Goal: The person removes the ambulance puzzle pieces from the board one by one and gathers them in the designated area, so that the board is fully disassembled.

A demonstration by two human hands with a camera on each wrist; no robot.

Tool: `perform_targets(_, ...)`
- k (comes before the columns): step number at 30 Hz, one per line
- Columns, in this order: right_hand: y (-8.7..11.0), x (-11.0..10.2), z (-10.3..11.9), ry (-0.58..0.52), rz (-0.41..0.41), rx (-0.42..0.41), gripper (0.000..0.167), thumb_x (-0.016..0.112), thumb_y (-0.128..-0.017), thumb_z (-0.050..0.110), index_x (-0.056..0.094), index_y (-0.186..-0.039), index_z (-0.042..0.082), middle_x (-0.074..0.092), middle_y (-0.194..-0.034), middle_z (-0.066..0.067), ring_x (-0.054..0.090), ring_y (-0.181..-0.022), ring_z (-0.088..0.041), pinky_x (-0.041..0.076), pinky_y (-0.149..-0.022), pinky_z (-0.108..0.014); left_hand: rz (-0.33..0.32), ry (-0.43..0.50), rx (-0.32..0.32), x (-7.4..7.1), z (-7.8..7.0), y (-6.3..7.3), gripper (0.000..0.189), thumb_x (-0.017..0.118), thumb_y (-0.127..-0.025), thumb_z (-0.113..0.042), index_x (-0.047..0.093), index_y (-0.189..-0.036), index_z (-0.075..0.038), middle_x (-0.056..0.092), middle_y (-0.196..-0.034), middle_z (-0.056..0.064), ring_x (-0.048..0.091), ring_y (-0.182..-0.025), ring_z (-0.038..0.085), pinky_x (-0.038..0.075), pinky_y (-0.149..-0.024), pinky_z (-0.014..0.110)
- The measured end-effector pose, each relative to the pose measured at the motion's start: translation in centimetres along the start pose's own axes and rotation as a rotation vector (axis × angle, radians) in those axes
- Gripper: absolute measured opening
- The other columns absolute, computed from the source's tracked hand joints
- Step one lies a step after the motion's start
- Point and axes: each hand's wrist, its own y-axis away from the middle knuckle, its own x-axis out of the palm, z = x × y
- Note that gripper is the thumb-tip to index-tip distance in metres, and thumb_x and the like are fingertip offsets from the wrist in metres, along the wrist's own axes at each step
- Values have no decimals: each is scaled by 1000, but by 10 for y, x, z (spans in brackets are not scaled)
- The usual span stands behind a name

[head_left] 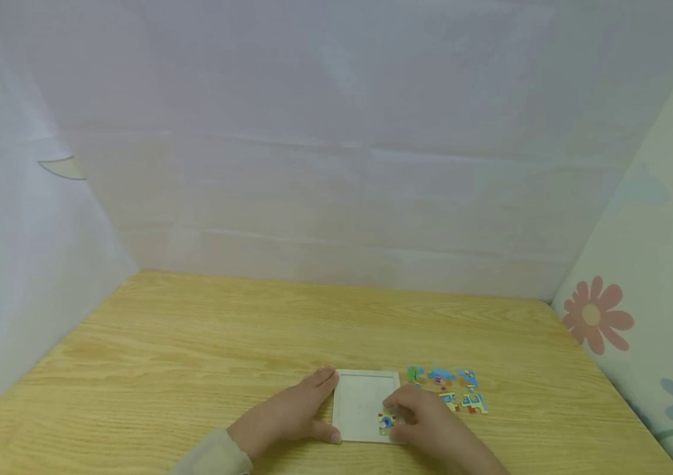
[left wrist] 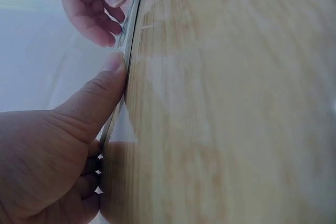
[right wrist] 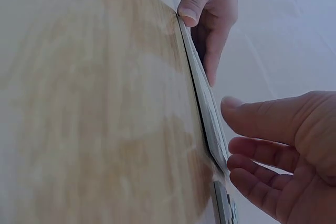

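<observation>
A pale square puzzle tray (head_left: 357, 402) lies on the wooden table. My left hand (head_left: 295, 409) rests along its left side, the thumb at the near corner and the fingers at the far corner. One colourful jigsaw piece (head_left: 386, 422) lies in the tray's near right corner. Beside that piece is my right hand (head_left: 431, 422), its thumb (right wrist: 257, 116) apart from its bent, relaxed fingers (right wrist: 257, 182). The right wrist view shows nothing between them. Several other jigsaw pieces (head_left: 440, 376) lie right of the tray, partly hidden by my right hand.
The wooden table top (head_left: 224, 330) stretches around the tray. A pale cloth wall (head_left: 336, 198) stands behind it. On the right side is a wall with printed flowers (head_left: 598, 316), and another pale wall (head_left: 28, 231) is on the left.
</observation>
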Motion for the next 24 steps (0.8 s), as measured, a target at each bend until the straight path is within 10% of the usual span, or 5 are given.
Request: perform_targets(24,-27,-1,6,144,97,13,27,82,-61,4,68,-81,15,58,-82,8,48,-75,-9,46,-66,-25,-11,-1,14,-2,-1,1,95,68,-74,-53,32,-141,3,26,-150,18,26,-138,32,28,-111,44)
